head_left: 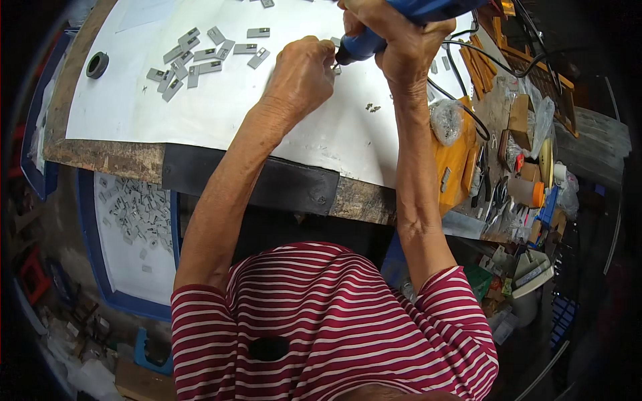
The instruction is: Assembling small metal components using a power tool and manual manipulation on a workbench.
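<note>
My right hand [411, 50] is wrapped round a blue corded power screwdriver [364, 44], its dark nose tilted down to the left. The thin bit at its tip meets the fingertips of my left hand [302, 75]. Those fingers are pinched together low over the white sheet, on a small grey piece that is mostly hidden by them. Left of that hand lies a loose group of small grey rectangular blocks [209, 67], several with a dark slot at one end. A little heap of tiny brass-coloured screws [372, 107] sits to the right, below the tool.
The white sheet [114, 113] covers a worn wooden table. A black tape roll [97, 65] stands at its left. Below, a blue tray [127, 297] holds many grey pieces. Black cable [491, 61] loops at the right, near an orange board [455, 164] and cluttered tools.
</note>
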The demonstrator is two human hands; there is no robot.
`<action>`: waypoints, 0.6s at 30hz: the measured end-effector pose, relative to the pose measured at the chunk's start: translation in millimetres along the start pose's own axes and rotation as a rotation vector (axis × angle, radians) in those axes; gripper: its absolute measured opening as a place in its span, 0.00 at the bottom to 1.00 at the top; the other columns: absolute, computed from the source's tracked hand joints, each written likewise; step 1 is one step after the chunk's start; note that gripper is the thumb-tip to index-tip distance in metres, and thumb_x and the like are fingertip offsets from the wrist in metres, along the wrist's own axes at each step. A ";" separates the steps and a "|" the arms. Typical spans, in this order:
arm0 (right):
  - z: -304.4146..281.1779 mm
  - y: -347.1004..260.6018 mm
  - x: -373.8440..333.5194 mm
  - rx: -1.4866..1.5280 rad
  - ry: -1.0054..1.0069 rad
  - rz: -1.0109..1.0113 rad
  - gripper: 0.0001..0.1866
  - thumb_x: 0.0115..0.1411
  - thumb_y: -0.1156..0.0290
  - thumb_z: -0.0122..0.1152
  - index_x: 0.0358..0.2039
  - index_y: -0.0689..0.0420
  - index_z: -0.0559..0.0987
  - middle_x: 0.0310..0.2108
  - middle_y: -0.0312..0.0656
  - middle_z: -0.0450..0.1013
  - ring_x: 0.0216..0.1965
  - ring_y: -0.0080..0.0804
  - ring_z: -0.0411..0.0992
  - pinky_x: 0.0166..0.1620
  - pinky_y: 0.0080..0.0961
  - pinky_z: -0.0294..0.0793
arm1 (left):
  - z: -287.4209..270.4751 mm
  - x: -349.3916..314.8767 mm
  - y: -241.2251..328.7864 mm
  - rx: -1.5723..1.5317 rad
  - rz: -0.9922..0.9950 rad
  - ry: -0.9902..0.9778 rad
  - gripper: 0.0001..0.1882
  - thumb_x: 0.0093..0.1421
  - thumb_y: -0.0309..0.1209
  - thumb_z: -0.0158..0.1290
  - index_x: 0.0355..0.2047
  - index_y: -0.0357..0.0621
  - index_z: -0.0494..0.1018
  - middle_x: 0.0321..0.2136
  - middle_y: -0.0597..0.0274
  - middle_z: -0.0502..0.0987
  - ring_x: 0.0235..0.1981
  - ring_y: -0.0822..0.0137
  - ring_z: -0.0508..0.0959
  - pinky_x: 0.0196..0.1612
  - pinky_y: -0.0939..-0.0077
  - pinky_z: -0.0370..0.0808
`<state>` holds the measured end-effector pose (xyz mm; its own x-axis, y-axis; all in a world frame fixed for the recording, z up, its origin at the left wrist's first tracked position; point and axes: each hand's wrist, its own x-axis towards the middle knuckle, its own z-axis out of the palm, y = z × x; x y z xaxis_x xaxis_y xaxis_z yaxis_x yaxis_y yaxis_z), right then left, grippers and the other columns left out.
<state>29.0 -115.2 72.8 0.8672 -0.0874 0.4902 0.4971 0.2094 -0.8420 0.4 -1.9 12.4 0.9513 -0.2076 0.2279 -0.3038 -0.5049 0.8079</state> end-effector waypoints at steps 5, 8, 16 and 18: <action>0.4 -9.8 -1.0 -0.042 -0.150 0.045 0.24 0.44 0.67 0.68 0.38 0.60 0.68 0.29 0.36 0.68 0.29 0.24 0.69 0.34 0.22 0.72 | 3.2 0.5 -3.6 0.048 -0.001 0.008 0.07 0.47 0.17 0.53 0.28 0.34 0.73 0.26 0.56 0.75 0.27 0.66 0.76 0.33 0.76 0.74; -1.6 -0.6 -3.1 0.009 -0.086 0.051 0.25 0.44 0.67 0.68 0.40 0.60 0.66 0.31 0.36 0.68 0.30 0.25 0.69 0.36 0.23 0.72 | 2.1 0.4 -4.2 0.044 0.014 0.012 0.07 0.47 0.18 0.54 0.29 0.34 0.73 0.25 0.56 0.75 0.26 0.66 0.76 0.33 0.76 0.74; -9.7 5.4 -0.2 0.504 -0.054 0.260 0.28 0.41 0.67 0.69 0.40 0.60 0.67 0.32 0.36 0.68 0.32 0.24 0.69 0.40 0.22 0.72 | -1.7 0.8 -0.1 0.013 0.015 0.007 0.06 0.46 0.17 0.52 0.27 0.34 0.75 0.26 0.49 0.75 0.28 0.56 0.77 0.34 0.69 0.76; -2.7 -6.2 -0.4 -0.053 -0.114 0.060 0.26 0.40 0.69 0.69 0.39 0.60 0.68 0.32 0.36 0.69 0.32 0.24 0.69 0.40 0.21 0.72 | -2.6 0.4 -0.1 0.024 0.035 0.013 0.06 0.46 0.17 0.52 0.27 0.34 0.75 0.25 0.49 0.75 0.27 0.56 0.77 0.34 0.69 0.76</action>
<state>25.7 -119.1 77.2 0.8878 0.0360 0.4588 0.4482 0.1586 -0.8797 0.9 0.2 13.8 0.9405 -0.2150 0.2630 -0.3381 -0.5177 0.7859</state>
